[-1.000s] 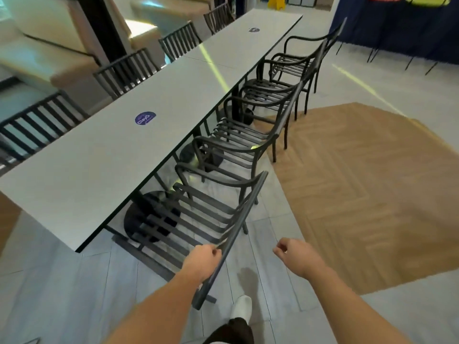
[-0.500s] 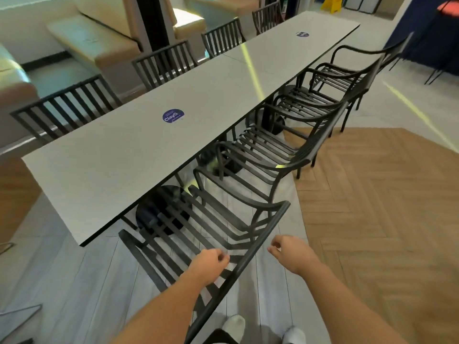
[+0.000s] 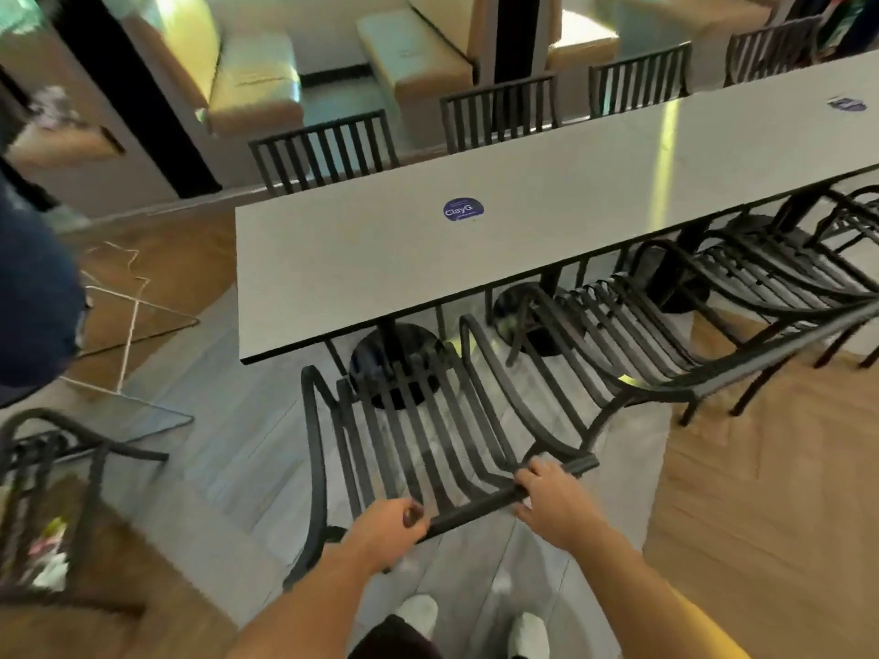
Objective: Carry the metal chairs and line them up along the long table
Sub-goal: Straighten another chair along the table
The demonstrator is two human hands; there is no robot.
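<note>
We see both hands on the top rail of the nearest black metal chair (image 3: 428, 435), which stands at the end of the long white worktop (image 3: 380, 259), its slatted seat pointing under the edge. The left hand (image 3: 387, 525) has its grip closed around the rail, fingers curled over it. The right hand (image 3: 554, 499) also wraps the rail nearer its right end, though its fingertips are hidden behind the bar. Beside this chair, more metal chairs (image 3: 642, 335) run in a row along the near side, the farthest cut off by the right edge. Across the worktop only the backs of other chairs (image 3: 328, 149) show above its surface. A round blue sticker (image 3: 463, 210) lies on the worktop; its small print is too blurred for us to read. At lower left another dark chair (image 3: 52, 449) is smeared and partly cut off, holding things we cannot make out. Two white shoes (image 3: 418, 613) show below.
</note>
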